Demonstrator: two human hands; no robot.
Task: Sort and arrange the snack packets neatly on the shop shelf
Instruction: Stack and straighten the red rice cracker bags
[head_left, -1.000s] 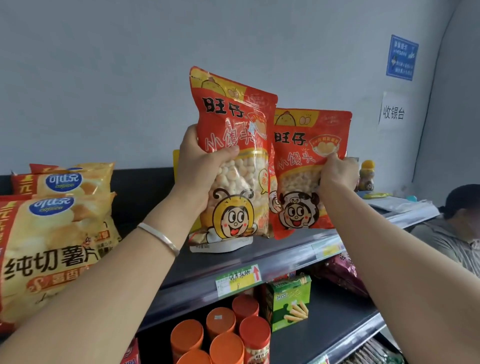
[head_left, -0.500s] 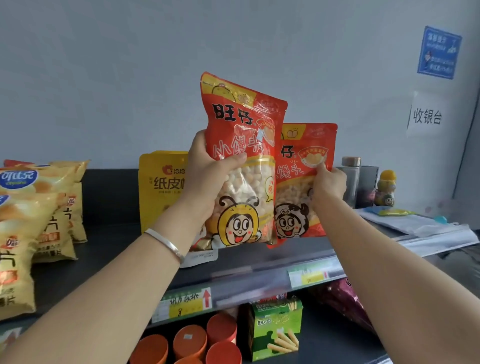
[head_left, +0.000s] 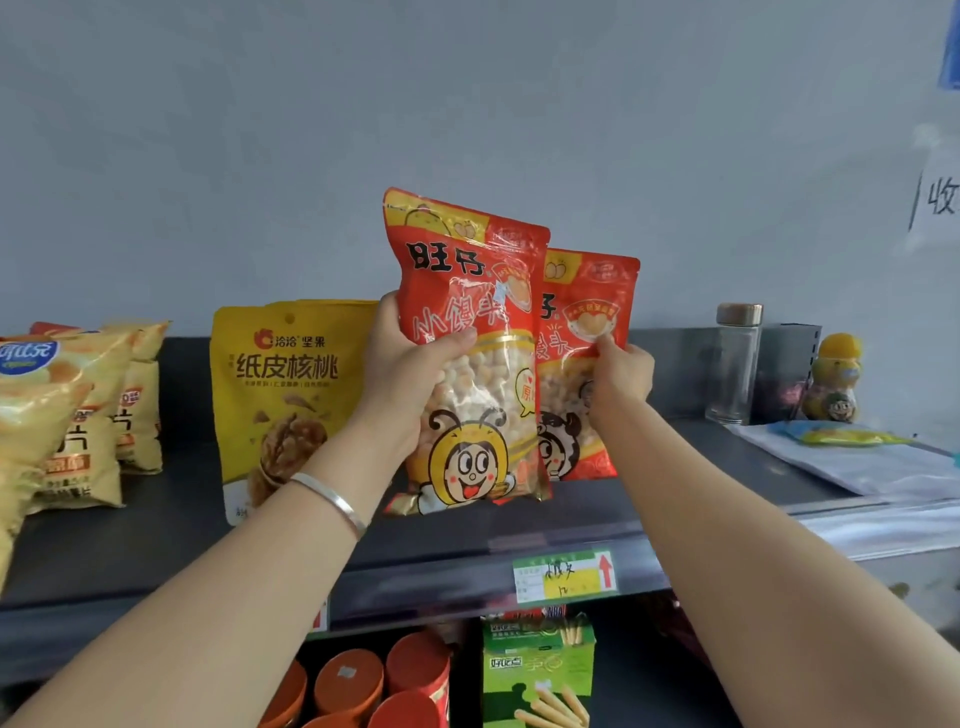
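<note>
My left hand (head_left: 410, 374) grips a red snack packet (head_left: 470, 291) with a bee cartoon, held upright just above the dark top shelf (head_left: 156, 540). My right hand (head_left: 621, 371) pinches a second red packet (head_left: 592, 291) of the same kind, standing behind and to the right of the first and partly hidden by it. A yellow walnut packet (head_left: 283, 395) stands to the left, its right side hidden by my left hand. Yellow chip bags (head_left: 67, 415) fill the far left of the shelf.
A clear bottle (head_left: 735, 364), a dark box (head_left: 787, 374) and a yellow toy bottle (head_left: 836, 376) stand at the shelf's right end, with papers (head_left: 857, 462) in front. Below are orange canisters (head_left: 348, 680) and a green biscuit box (head_left: 537, 670). A price label (head_left: 566, 577) hangs on the shelf edge.
The view has swung right: the chip bags slid to the left and the yellow walnut packet came into sight. Both red packets stay in my hands, now closer together and lower.
</note>
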